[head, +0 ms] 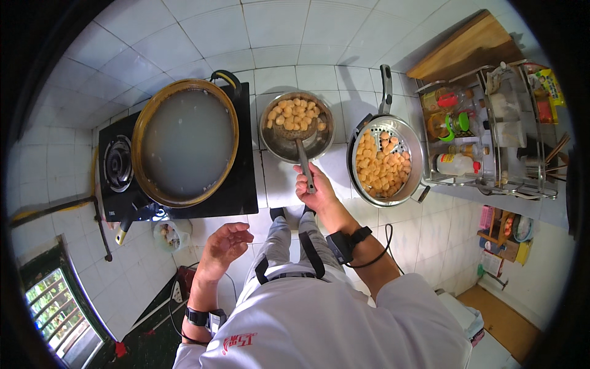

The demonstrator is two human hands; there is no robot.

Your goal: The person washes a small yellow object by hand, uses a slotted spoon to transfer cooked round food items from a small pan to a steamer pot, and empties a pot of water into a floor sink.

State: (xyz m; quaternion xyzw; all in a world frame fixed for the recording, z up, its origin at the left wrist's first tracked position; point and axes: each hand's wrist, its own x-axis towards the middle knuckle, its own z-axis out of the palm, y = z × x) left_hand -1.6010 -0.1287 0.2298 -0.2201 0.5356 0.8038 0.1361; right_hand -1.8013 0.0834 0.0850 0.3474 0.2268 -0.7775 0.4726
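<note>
My right hand (318, 190) grips the handle of a metal skimmer (302, 154). The skimmer's perforated head is inside a stainless steel bowl (275, 144), under a heap of round golden-brown food pieces (295, 113). To the right, a steamer insert with round holes (417, 161) holds many more of these pieces (380, 166) and sits on a long-handled pan. My left hand (227, 244) hangs in front of the counter with fingers curled apart and nothing in them. The nearest thing to it is the gas stove (244, 175).
A large wok (234, 157) of cloudy greyish liquid (186, 143) stands on the stove, its handle (126, 226) jutting over the front edge. Bottles fill a wire rack (428, 173) at right, below a wooden board (465, 44). A bag-lined bin (173, 235) stands below the stove.
</note>
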